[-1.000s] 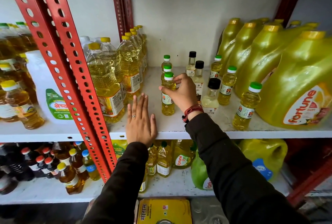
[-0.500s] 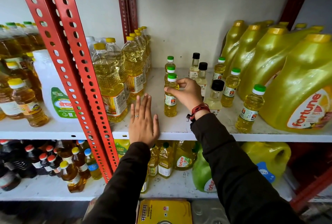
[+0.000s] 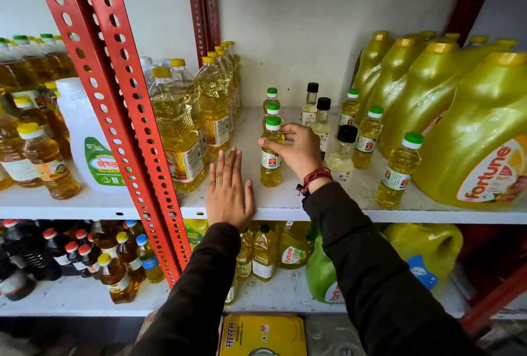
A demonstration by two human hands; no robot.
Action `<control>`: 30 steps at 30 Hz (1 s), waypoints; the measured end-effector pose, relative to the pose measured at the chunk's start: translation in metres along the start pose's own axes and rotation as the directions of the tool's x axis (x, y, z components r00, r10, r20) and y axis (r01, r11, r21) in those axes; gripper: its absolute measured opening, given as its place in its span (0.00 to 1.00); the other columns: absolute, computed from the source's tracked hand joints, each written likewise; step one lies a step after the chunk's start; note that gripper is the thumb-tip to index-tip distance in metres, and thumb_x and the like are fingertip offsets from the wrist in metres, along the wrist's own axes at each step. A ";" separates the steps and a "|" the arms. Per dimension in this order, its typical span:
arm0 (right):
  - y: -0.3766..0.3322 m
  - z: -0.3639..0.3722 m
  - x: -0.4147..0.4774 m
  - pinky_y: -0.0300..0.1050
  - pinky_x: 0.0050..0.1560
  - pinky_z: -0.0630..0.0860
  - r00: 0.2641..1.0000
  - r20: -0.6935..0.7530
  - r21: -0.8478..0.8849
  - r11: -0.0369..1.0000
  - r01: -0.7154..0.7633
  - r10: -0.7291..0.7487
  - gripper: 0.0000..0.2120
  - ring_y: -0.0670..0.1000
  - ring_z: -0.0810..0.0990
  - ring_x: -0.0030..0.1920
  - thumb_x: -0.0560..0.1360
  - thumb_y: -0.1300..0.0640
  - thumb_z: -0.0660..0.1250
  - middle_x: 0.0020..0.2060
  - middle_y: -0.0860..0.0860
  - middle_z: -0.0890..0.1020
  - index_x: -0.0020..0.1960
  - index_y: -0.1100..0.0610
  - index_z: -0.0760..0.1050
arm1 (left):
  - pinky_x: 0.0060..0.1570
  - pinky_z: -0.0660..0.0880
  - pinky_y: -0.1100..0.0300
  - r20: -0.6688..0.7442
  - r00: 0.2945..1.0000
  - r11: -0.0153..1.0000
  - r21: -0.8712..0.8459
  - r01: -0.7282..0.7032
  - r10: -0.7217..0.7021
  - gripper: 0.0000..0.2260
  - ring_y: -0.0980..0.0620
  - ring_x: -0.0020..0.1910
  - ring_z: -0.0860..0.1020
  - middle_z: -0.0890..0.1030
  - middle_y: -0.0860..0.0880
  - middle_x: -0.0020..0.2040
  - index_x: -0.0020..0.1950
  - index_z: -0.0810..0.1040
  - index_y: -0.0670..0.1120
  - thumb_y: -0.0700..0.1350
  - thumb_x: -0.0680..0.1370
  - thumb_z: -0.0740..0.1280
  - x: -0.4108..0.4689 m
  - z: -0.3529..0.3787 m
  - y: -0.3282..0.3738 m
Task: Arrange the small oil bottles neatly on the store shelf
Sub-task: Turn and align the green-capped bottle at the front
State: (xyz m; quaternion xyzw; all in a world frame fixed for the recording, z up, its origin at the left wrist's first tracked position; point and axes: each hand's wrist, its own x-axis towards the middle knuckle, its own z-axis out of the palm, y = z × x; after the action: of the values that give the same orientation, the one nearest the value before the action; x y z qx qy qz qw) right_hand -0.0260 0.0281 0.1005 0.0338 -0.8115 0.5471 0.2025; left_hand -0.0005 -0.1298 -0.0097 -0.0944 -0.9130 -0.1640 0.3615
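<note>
Small oil bottles stand on the white middle shelf [image 3: 285, 208]. Three green-capped ones form a row running back from the front bottle [image 3: 271, 166]. My right hand [image 3: 295, 149] pinches this front bottle near its shoulder; the bottle stands upright on the shelf. My left hand [image 3: 229, 191] lies flat and open on the shelf edge, just left of that bottle. To the right stand three clear black-capped bottles [image 3: 342, 156]. Further right is another row of three green-capped bottles, its front one [image 3: 397, 173] nearest the edge.
Tall yellow-capped oil bottles [image 3: 174, 127] crowd the shelf's left side behind a red perforated upright [image 3: 114, 99]. Large yellow jugs [image 3: 479, 139] fill the right. The lower shelf [image 3: 271, 295] holds more bottles, with a yellow tin [image 3: 262, 335] below.
My right hand's grip has slid from the cap down to the bottle's shoulder. The left hand stays flat on the shelf.
</note>
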 end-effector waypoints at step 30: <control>-0.015 -0.012 -0.059 0.49 0.55 0.83 0.998 -0.025 -0.052 0.997 0.055 -0.057 0.21 0.43 0.86 0.48 0.62 0.44 0.81 0.47 0.48 0.88 0.52 0.51 0.82 | 0.81 0.36 0.53 -0.019 1.000 0.999 0.033 0.003 -0.003 0.30 0.47 0.84 0.46 0.55 0.44 0.84 0.84 0.56 0.42 0.52 0.82 0.49 -0.001 0.004 -0.001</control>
State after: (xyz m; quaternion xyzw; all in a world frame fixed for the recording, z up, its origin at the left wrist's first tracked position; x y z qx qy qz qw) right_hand 0.0356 0.0229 0.0964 0.0442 -0.8213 0.5205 0.2293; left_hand -0.0028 -0.1294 -0.0135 -0.0853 -0.9122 -0.1503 0.3716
